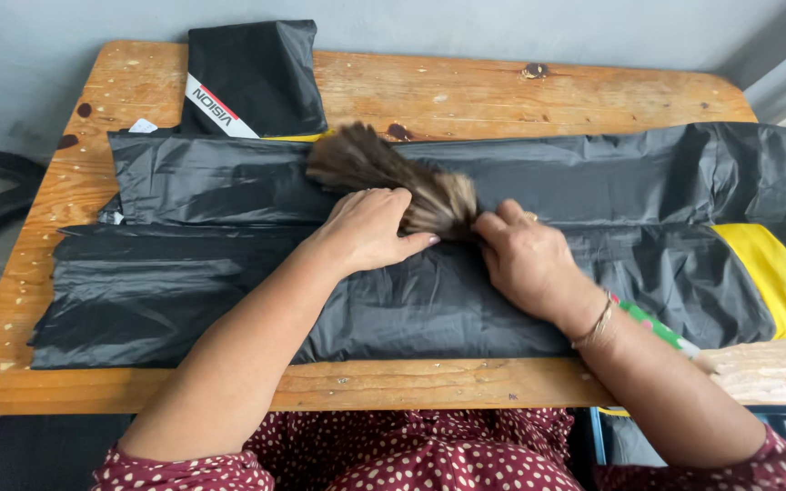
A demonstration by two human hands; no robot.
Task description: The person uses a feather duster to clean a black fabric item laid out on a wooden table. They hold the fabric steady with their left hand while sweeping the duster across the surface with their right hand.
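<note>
At the upper left of the frame, a folded black bag with a white and red strip (pixel 252 80) sits on a worn wooden table (pixel 466 91), its near edge overlapped by the long black plastic sheet (pixel 220 291) that spans the frame from left to right. At centre, the left hand (pixel 370 227) comes in from the lower left, forearm angled up and to the right, palm down and fingers curled loosely over the base of a brown feather duster (pixel 384 173) whose blurred plume fans toward the upper left. Just to its right, the right hand (pixel 525 259), a bangle at the wrist, lies knuckles up with its fingers closed around the duster's neck, while the green and white handle (pixel 657 329) runs under the forearm toward the lower right. The sweep looks best done in short strokes along the folds, judging by the creases, with the left hand kept light so the sheet stays flat. A yellow band (pixel 769 273) marks the sheet at the right edge.
</note>
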